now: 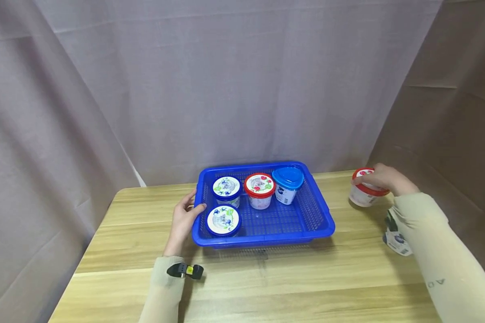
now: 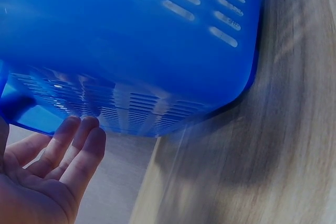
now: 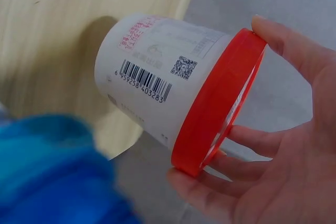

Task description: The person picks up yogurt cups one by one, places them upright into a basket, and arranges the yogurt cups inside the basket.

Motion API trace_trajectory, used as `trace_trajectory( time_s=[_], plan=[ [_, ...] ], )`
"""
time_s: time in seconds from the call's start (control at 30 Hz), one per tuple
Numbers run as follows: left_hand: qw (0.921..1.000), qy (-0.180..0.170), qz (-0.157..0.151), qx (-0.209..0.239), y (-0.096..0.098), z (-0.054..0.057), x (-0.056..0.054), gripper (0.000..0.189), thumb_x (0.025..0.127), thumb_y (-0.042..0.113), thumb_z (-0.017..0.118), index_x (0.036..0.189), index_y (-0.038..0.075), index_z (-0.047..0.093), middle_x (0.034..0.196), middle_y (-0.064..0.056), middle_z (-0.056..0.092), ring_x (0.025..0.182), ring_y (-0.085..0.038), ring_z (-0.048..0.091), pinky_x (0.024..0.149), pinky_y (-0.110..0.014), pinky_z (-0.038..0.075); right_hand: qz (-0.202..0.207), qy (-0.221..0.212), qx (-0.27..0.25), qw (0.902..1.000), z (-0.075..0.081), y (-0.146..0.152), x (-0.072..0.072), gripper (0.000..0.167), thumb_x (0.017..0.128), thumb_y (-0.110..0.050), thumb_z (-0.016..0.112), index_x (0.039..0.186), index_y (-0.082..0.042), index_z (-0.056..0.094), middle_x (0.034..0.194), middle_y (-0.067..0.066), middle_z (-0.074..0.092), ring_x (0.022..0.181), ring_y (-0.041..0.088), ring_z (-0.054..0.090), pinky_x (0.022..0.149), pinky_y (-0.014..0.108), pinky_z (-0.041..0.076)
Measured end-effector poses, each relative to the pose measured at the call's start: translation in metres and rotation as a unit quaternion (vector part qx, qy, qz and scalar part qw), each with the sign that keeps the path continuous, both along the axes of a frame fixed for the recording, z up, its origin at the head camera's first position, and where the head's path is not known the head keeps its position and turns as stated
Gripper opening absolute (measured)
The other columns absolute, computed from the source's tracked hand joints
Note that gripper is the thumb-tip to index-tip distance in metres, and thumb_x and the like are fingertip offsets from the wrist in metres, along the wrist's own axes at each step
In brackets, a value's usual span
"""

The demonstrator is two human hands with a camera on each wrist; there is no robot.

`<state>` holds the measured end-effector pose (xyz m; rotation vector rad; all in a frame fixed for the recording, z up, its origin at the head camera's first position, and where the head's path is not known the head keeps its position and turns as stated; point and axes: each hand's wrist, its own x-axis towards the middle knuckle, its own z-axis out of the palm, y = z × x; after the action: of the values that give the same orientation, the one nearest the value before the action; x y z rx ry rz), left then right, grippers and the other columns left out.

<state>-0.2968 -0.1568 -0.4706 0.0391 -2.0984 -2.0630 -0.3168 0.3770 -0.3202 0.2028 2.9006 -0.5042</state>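
My left hand (image 1: 182, 220) is at the left end of a blue plastic basket (image 1: 262, 242), thumb over the rim and fingers (image 2: 81, 150) against the outside wall. In the basket stand two blue-lidded tubs, one at the back (image 1: 226, 187) and one in front (image 1: 223, 220), a red-lidded tub (image 1: 260, 190) and a cup with a light blue lid (image 1: 287, 184). At the table's far right my right hand (image 1: 384, 177) grips another red-lidded tub (image 3: 157, 77) by its lid rim. The tub looks tilted; whether its base touches the table is unclear.
A white cup with a blueberry print (image 1: 398, 242) lies by the right forearm, partly hidden by the sleeve. Its blurred blue lid (image 3: 58, 166) shows in the right wrist view. Grey curtains (image 1: 226, 89) hang behind the wooden table (image 1: 291, 287).
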Motion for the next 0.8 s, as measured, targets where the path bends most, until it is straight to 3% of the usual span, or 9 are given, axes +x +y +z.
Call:
trace_trajectory(
  time_s=[0.4, 0.47, 0.63, 0.8],
  plan=[
    [1.0, 0.002, 0.0, -0.003, -0.002, 0.001, 0.002, 0.062, 0.086, 0.004, 0.073, 0.145, 0.005, 0.054, 0.113, -0.024, 0.064, 0.082, -0.011, 0.063, 0.069, -0.021, 0.057, 0.08, 0.061, -0.007, 0.9949, 0.018, -0.047, -0.006, 0.091, 0.089, -0.044, 0.069, 0.144, 0.018, 0.029, 0.129, 0.043, 0.047, 0.112, 0.056, 0.05, 0.093, 0.067, 0.047],
    [1.0, -0.003, -0.002, -0.007, -0.002, 0.006, 0.005, 0.062, 0.087, 0.003, 0.072, 0.145, 0.003, 0.053, 0.115, -0.027, 0.063, 0.081, -0.01, 0.063, 0.069, -0.021, 0.056, 0.093, 0.074, -0.001, 0.9929, 0.024, -0.057, -0.005, 0.088, 0.089, -0.043, 0.07, 0.143, 0.017, 0.033, 0.127, 0.041, 0.05, 0.111, 0.054, 0.052, 0.091, 0.065, 0.048],
    [0.9999, -0.009, 0.004, -0.011, -0.004, 0.007, 0.006, 0.062, 0.087, 0.004, 0.073, 0.145, 0.003, 0.053, 0.116, -0.026, 0.063, 0.082, -0.01, 0.062, 0.069, -0.02, 0.056, 0.104, 0.078, -0.009, 0.9915, 0.04, -0.084, 0.002, 0.088, 0.089, -0.045, 0.07, 0.144, 0.012, 0.034, 0.127, 0.04, 0.051, 0.109, 0.052, 0.055, 0.088, 0.062, 0.052],
    [0.9999, -0.002, 0.011, -0.007, -0.003, 0.0, 0.002, 0.061, 0.085, 0.005, 0.074, 0.143, 0.006, 0.056, 0.11, -0.021, 0.065, 0.082, -0.011, 0.064, 0.069, -0.022, 0.056, 0.116, 0.084, -0.013, 0.9896, 0.054, -0.101, 0.011, 0.093, 0.088, -0.05, 0.072, 0.148, 0.008, 0.033, 0.13, 0.038, 0.05, 0.111, 0.051, 0.054, 0.087, 0.06, 0.052]
  ],
)
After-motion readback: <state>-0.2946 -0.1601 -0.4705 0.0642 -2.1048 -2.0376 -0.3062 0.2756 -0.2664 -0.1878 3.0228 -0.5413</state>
